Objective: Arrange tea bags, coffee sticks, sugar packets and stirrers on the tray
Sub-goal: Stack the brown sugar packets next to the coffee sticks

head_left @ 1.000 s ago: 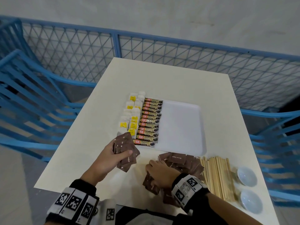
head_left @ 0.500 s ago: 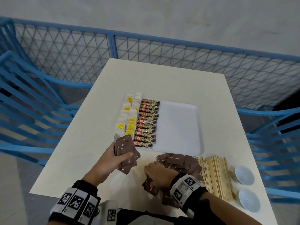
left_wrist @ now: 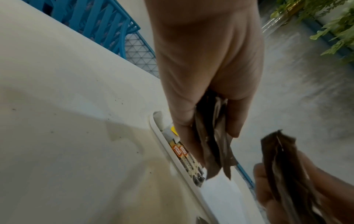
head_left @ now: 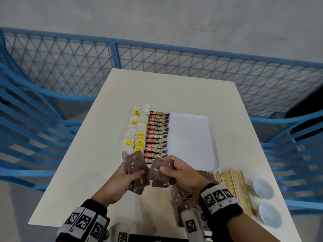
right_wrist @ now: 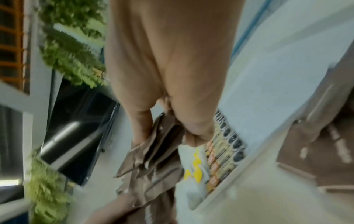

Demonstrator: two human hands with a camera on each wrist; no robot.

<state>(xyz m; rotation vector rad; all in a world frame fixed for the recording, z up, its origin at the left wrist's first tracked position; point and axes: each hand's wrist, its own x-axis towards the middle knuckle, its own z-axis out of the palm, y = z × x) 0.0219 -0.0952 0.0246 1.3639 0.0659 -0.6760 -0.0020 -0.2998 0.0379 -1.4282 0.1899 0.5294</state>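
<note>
**Sugar packets gathered in both grips; tray half filled**

Lifted since the earlier frame: the right hand, then down on the loose pile, now holds its own bunch of brown sugar packets up beside the left hand, which has kept its bunch.

- Left grip: thumb and fingers curled round a fanned stack of packets, held above the tabletop.
- Right grip: fingers pinched on a second stack, almost touching the left one.
- Below and right of the right grip: more sugar packets loose on the tabletop, partly hidden by the wrist.
- Further right: wooden stirrers in a flat bundle, then two small white bowls.
- Just beyond both grips: white tray. Coffee sticks fill a neat column along its left part; tea bags lie in a looser double column left of those. Whether the tea bags sit fully inside the rim cannot be told.
- Right part of the tray: bare.

Status, as judged: tea and coffee placed; sugar collected but not laid; stirrers untouched. Roughly half remains.
</note>
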